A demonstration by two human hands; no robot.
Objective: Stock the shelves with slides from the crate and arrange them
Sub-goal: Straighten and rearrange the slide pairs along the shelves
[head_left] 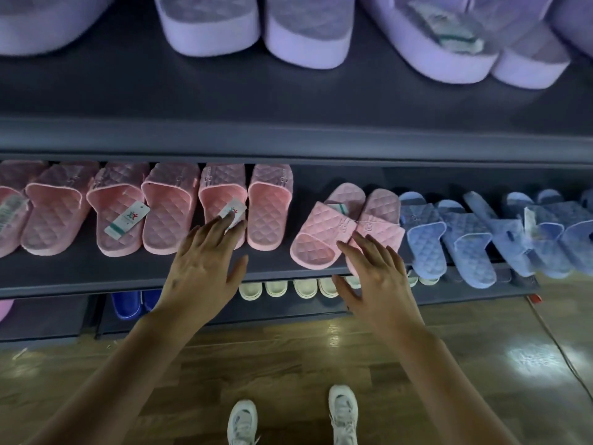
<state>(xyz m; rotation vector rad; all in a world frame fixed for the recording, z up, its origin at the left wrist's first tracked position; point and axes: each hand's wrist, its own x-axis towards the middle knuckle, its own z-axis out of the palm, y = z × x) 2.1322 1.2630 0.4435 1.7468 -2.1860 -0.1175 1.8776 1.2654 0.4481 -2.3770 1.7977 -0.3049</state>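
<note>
While the middle shelf [96,274] crosses the centre of the frame, we judge the stocking well advanced: at centre left a row of pink slides [167,207] stands even, heels toward us. The left hand [205,268], fingers straight and spread, grasping nothing, rests its fingertips on a paper tag [232,215] in that row. Right of centre one pink pair [324,229] lies askew and apart from the row. The right hand [378,277], likewise spread and released, touches its near edge, so we take squaring this pair as the step in hand. At far right the blue slides [465,239] lie crooked and overhang the edge, and they need arranging. The crate is out of view, so its remaining stock cannot be told. Purple slides [308,27] fill the top of the frame and cream slides [276,289] sit below. The blue ones crowd the askew pair's right side.
</note>
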